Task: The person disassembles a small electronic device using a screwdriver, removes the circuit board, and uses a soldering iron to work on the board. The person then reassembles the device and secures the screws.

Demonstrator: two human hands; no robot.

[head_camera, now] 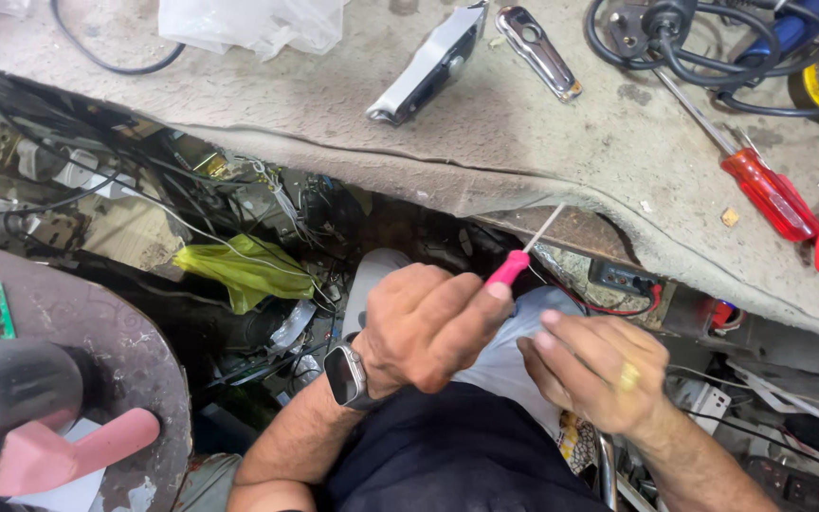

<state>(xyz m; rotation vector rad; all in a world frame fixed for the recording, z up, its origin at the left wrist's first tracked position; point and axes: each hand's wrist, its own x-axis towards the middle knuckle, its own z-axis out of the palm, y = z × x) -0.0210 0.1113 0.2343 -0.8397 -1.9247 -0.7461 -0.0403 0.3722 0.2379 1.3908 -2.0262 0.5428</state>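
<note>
The left hand's (424,327) grip is closed on a pink-handled screwdriver (514,264), shaft angled up just under the table (542,142) edge. The right hand (599,370), fingers curled and empty, sits beside it over the lap.

Left wrist: you wear a smartwatch (345,374) with a dark rectangular face on a grey band.
Right hand (599,370): you wear a gold-coloured ring (628,376) on one finger.
Forearms: both bare, no sleeves reach them.
Torso: dark navy garment (447,455), plain, no markings visible.
Legs: light grey-blue trousers (504,351), knees covered.
Left hand (424,327): no ring visible, no glove.
</note>
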